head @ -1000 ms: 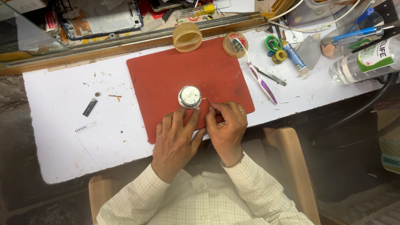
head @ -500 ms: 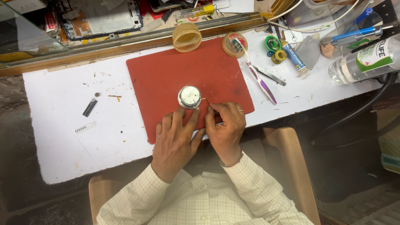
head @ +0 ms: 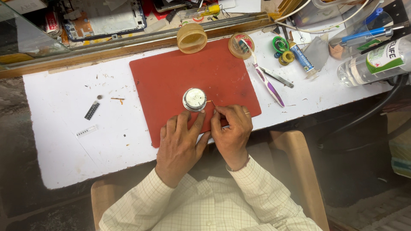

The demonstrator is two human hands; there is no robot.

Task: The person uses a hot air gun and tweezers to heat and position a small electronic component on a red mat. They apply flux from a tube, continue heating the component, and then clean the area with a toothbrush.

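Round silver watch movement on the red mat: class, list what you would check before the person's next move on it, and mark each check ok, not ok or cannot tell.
1. Round silver watch movement lies wholly on the red rectangular mat: ok.
2. Left hand steadies it, fingers reaching its near edge: ok.
3. Right hand pinches a thin wire-like tool whose tip points at the movement's right side: ok.
4. Tip actually touches the movement: cannot tell, too small.
5. Mat around the movement free of loose parts: ok.
6. Purple and white toothbrush lies clear of both hands: ok.
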